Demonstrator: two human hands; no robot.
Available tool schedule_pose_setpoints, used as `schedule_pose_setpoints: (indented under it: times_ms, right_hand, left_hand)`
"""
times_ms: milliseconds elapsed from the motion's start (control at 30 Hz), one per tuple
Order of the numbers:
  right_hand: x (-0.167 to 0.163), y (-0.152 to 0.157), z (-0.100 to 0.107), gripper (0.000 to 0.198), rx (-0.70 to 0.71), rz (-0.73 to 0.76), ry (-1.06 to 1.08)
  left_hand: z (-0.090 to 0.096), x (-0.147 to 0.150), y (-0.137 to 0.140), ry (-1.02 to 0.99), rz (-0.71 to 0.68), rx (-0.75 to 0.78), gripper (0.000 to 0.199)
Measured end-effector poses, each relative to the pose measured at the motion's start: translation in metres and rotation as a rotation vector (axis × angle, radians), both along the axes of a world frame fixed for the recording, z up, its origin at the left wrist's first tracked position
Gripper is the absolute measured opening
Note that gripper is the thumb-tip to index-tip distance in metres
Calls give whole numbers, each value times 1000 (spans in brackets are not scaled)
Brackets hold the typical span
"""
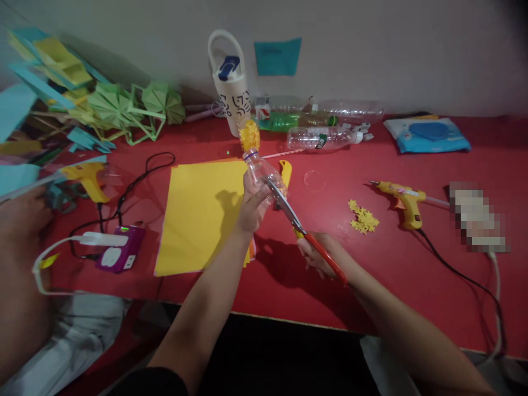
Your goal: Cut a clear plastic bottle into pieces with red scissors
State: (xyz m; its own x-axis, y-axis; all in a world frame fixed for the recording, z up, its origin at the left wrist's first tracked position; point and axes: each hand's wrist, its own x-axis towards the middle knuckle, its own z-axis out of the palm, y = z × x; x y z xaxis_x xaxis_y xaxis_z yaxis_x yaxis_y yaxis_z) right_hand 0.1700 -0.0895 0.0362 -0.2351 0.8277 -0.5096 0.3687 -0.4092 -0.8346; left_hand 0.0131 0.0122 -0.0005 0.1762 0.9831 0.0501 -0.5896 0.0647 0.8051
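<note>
My left hand (251,206) is wrapped round a clear plastic bottle piece (260,166), whose neck points away from me with a bunched yellow-orange piece (249,136) at its tip. In my right hand (319,254) is a pair of scissors (286,208) with red handles; the blades reach up to the bottle's side near my left fingers. Whether the blades have plastic between them I cannot tell. Behind the bottle lies a yellow cutter (285,173), partly hidden. Under my left wrist is a stack of yellow paper sheets (198,214).
On the right lie yellow star cut-outs (363,218), a glue gun (406,201) and a wipes pack (429,135). Plastic bottles (317,138) and a white tumbler (233,99) line the back. At left are a purple power adapter (119,250), cables and another person's hand (25,212) by a second glue gun (88,177).
</note>
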Motion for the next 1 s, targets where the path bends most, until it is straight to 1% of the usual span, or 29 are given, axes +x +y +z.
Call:
schedule_pose_setpoints:
  times_ms: [33, 133, 233, 500, 700, 833, 1000]
  right_hand:
    - [1, 0, -1, 53, -3, 5, 11]
    - [3, 0, -4, 54, 9, 19, 56]
    - [3, -1, -3, 56, 27, 6, 75]
    - [0, 0, 2, 55, 19, -19, 61]
    - [-3, 0, -1, 53, 10, -38, 26]
    - [-1, 1, 0, 50, -7, -27, 23]
    - [3, 1, 0, 51, 30, -29, 77]
  left_hand:
    - [1, 1, 0, -17, 12, -9, 78]
    - [3, 5, -1, -44, 41, -52, 61]
    - [4, 9, -2, -19, 26, -67, 51]
    - [1, 11, -2, -8, 11, -71, 45]
    - [-1, 9, 0, 11, 23, -67, 52]
    - [-5, 7, 1, 47, 37, -39, 53]
    - [-6, 10, -1, 58, 12, 22, 45]
